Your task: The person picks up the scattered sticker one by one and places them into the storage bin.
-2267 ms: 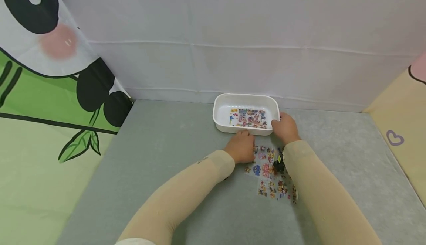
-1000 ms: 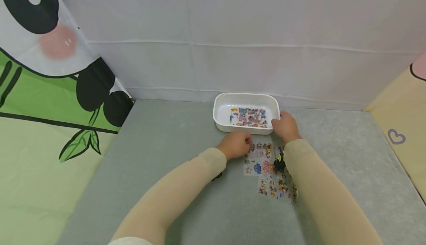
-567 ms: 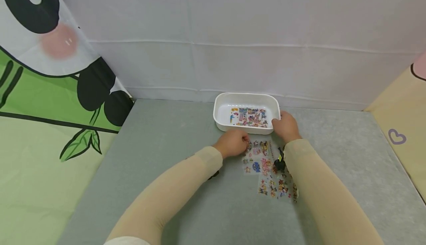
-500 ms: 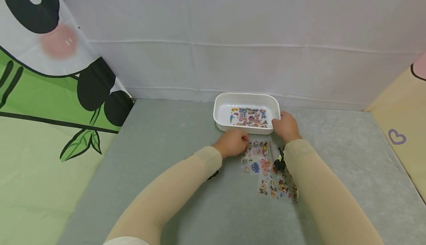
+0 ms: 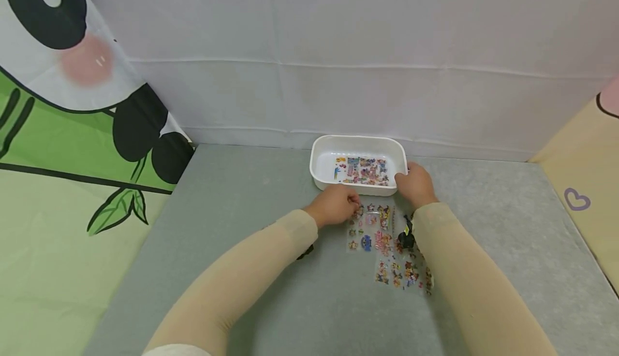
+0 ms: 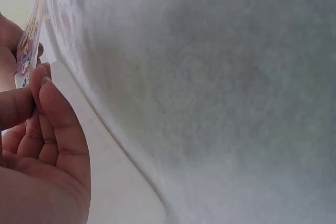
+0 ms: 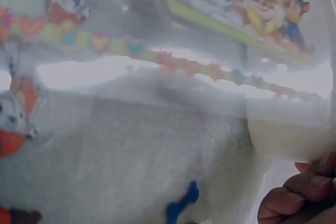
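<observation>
My left hand pinches the far left corner of a clear sticker sheet between thumb and fingertips, just in front of the white tray. In the left wrist view the sheet rises edge-on from those fingertips. My right hand grips the tray's near right corner, thumb over the rim. Printed with small cartoon characters, the held sheet spans much of the right wrist view and overlaps the tray there. Another sticker sheet lies on the table nearer me, partly hidden by the right sleeve.
Inside the tray lies a layer of colourful stickers. The grey table ends at a white cloth backdrop right behind the tray. A green cartoon panel stands at the left, a yellowish one at the right.
My left hand has moved left and drawn the pinched sticker sheet a little leftward with it. The right hand and the tray have stayed in place.
</observation>
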Demonstrator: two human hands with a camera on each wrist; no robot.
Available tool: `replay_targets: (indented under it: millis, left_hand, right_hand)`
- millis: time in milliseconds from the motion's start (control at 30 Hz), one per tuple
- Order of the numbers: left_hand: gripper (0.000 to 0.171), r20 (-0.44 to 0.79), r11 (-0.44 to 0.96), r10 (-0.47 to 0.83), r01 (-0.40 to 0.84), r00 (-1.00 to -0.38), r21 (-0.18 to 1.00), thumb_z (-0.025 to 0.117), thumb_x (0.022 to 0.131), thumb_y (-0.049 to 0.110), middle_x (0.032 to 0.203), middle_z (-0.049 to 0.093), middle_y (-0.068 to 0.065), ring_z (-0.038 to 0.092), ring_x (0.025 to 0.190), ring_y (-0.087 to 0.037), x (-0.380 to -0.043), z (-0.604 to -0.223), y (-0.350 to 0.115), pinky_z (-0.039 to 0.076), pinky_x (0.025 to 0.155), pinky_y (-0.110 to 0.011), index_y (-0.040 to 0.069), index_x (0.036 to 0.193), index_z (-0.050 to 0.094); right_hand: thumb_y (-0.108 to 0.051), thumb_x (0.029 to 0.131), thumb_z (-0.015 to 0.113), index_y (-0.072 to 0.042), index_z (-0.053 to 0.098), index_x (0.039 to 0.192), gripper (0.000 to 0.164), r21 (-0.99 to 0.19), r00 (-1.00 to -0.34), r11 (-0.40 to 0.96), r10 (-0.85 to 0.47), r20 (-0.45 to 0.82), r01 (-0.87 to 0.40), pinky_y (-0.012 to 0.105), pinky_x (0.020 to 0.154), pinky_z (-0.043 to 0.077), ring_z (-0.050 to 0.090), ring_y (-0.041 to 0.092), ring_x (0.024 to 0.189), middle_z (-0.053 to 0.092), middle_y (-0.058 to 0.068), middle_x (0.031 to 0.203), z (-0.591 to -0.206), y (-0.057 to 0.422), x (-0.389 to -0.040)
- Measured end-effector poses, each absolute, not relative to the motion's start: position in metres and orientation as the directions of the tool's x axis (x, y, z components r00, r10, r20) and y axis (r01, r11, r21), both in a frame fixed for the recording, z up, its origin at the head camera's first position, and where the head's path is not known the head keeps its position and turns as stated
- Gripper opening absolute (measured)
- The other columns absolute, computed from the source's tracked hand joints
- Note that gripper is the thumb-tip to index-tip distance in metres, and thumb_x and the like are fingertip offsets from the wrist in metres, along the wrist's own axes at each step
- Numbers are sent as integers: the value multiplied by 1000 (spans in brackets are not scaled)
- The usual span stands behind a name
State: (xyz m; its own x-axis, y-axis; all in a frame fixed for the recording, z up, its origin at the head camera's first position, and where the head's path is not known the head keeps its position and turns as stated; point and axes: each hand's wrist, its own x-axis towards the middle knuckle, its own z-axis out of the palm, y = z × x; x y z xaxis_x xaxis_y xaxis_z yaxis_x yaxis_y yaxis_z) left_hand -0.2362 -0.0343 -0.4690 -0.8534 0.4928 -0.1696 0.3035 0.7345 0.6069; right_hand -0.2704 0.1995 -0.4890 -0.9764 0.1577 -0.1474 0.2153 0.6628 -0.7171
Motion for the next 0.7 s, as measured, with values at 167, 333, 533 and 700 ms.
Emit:
replay_targets:
  millis: [167, 333, 533, 700]
  left_hand:
    - [13, -191, 718, 492, 272, -850, 641, 63, 103, 13, 82, 69, 6, 64, 68, -10, -240, -466, -38, 50, 61, -26, 11, 100, 76]
    - [13, -173, 685, 508, 274, -844, 675, 64, 103, 11, 81, 71, 4, 66, 65, -10, -244, -463, -42, 52, 59, -27, 10, 98, 76]
    - [13, -176, 670, 510, 261, -842, 695, 63, 104, 12, 85, 71, 2, 67, 68, -12, -249, -454, -46, 53, 62, -28, 9, 103, 75]
    - [14, -164, 681, 487, 255, -858, 686, 63, 104, 14, 85, 72, 1, 66, 68, -13, -255, -445, -53, 52, 62, -29, 9, 103, 75]
  right_hand:
    - [-18, 101, 45, 10, 45, 147, 54, -718, -974, 657, 162, -161, 228, 57, 102, 45, 54, 44, 122, 54, 31, 141, -489, 199, -270]
    - [-18, 101, 45, 11, 44, 147, 54, -718, -973, 657, 165, -159, 229, 57, 102, 46, 54, 44, 123, 53, 31, 141, -488, 198, -270]
    - [-18, 101, 45, 11, 45, 146, 54, -717, -974, 660, 172, -147, 225, 57, 101, 46, 55, 44, 121, 54, 32, 140, -490, 199, -270]
    - [-18, 101, 46, 10, 48, 144, 52, -721, -974, 656, 169, -150, 225, 58, 95, 50, 58, 43, 113, 58, 31, 133, -490, 198, -269]
